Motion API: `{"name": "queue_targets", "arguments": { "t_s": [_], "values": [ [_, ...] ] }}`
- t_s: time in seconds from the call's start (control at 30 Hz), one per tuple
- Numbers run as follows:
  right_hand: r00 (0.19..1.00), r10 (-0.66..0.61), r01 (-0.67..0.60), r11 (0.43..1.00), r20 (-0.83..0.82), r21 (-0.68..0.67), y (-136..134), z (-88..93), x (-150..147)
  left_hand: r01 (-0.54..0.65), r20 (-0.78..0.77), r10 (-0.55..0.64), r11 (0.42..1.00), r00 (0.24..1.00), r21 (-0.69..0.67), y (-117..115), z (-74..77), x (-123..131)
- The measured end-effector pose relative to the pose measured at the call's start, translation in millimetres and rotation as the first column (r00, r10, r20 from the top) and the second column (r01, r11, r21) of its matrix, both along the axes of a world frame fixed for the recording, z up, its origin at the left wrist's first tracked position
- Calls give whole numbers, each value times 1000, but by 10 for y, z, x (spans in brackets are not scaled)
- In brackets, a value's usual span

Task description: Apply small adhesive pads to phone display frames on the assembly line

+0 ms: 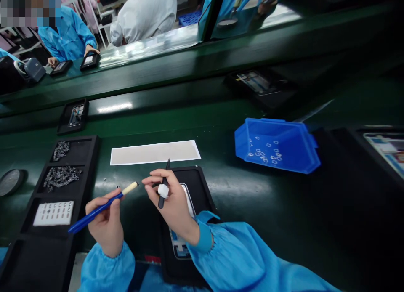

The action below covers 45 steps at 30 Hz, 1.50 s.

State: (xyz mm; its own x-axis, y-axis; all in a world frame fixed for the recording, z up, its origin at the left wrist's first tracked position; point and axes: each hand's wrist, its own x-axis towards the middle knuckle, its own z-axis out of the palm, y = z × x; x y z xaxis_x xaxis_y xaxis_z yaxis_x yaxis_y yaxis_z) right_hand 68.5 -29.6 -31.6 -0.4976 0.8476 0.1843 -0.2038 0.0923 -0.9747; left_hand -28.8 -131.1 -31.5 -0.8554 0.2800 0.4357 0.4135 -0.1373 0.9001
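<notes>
Evidently, the green bench (240, 199) spreads beneath and beyond your fingers. Left of your left fingers runs the black compartmented tray (34, 262). Well to the right of your right fingers stands the blue bin (295, 147). Beneath your right hand (176, 203) lies the flat black tray (203, 193), and beyond those fingertips the pale strip (154, 153). In the flat tray sits the white-rimmed device (181, 248), partly hidden by your hand and wrist. Its insides show uncovered and neither tool tip is at it, so I judge the work part done, though how much is left I cannot tell.

Your left hand (107, 224) has thumb and fingers clamped on the blue pen (94, 216), its cream end aimed at your right fingertips, just short of them. Your right fingers are closed around the black tweezers (161, 202), tip pointing away from you. Farther out than your left fingers, two tray pockets hold heaps of dark parts (61, 178), apparently unused; pale rings (264, 159) lie in the bin. Tiniest is a dark speck (117, 187) by your left fingertips; whether you hold it is unclear.
</notes>
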Motion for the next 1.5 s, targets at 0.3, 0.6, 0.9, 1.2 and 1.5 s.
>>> {"name": "queue_targets", "arguments": {
  "t_s": [0.3, 0.6, 0.9, 1.2, 1.5],
  "values": [
    [999, 20, -19, 1000, 33, -19, 16, 37, -23, 33, -99, -35, 999, 995, -18, -35, -57, 21],
    [999, -12, 10, 999, 52, 41, 35, 49, -13, 47, -126, -46, 999, 991, -2, -16, -52, 38],
    [999, 7, -11, 997, 52, 81, 84, 124, 48, 117, 0, -117, 993, 993, 23, -3, -24, 14],
    [999, 14, -20, 993, 47, 119, 101, 107, 90, 104, 20, -104, 994, 994, -17, 4, -11, 41],
    [999, 30, -34, 994, 39, 100, 132, 133, 115, 89, -31, -90, 996, 995, -28, -12, -1, 67]
  ]
}}
